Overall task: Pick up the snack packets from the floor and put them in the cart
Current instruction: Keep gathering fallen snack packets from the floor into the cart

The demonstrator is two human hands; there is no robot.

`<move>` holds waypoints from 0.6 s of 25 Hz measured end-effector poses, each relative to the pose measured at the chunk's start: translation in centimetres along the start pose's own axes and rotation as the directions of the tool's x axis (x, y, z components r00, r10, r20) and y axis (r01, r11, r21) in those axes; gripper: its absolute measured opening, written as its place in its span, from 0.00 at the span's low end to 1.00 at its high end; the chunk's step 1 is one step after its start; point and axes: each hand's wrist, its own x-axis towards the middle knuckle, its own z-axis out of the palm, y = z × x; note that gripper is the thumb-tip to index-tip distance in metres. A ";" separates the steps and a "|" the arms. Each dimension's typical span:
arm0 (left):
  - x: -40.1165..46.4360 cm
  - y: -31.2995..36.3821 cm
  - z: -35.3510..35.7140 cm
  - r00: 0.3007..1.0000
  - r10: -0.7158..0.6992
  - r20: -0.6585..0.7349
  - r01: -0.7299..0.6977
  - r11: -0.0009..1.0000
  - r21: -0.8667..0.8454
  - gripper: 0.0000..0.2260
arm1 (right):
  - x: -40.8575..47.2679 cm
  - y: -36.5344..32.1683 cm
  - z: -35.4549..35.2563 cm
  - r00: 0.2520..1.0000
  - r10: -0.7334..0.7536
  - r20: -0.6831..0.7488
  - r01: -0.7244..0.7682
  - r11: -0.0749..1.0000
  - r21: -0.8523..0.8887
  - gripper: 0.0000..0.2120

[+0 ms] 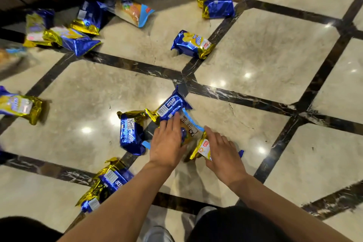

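Observation:
Several blue-and-gold snack packets and a few clear bread packets lie scattered on the marble floor. My left hand [167, 143] lies across the middle of a clear bread packet with light-blue ends [189, 129], its fingers reaching over the far edge and touching a blue packet with a barcode [169, 107]. My right hand [222, 151] grips a blue-and-gold packet [202, 148], whose gold end tilts up. Another blue packet [130, 133] lies just left of my left hand. No cart is in view.
More packets lie near my left forearm [110, 180], at the left edge [19, 105], mid-floor [193, 44], and in clusters along the dark wall base at the back left [64, 33] and back right [220, 4]. My knees and shoes show at the bottom.

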 end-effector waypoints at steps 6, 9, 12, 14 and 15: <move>-6.8 3.4 -11.0 0.983 -0.180 -0.042 0.158 0.937 -0.310 0.36 | -5.9 -2.5 -11.2 0.984 0.072 -0.165 -0.016 0.949 0.315 0.30; -12.3 6.4 -22.4 0.967 -0.233 -0.102 0.176 0.904 -0.390 0.32 | -11.9 -6.3 -22.4 0.968 0.025 -0.250 0.054 0.952 0.302 0.30; -17.9 8.9 -34.5 0.943 -0.326 -0.065 0.236 0.793 -0.562 0.29 | -17.6 -11.6 -33.8 0.973 -0.022 -0.231 0.096 0.944 0.314 0.31; -24.0 11.0 -44.8 0.911 -0.413 -0.012 0.316 0.715 -0.624 0.29 | -23.2 -16.4 -43.2 0.984 -0.016 -0.180 0.076 0.941 0.330 0.32; -27.3 11.8 -49.5 0.893 -0.450 0.007 0.357 0.699 -0.620 0.29 | -26.1 -19.0 -47.4 0.987 -0.017 -0.157 0.069 0.940 0.334 0.33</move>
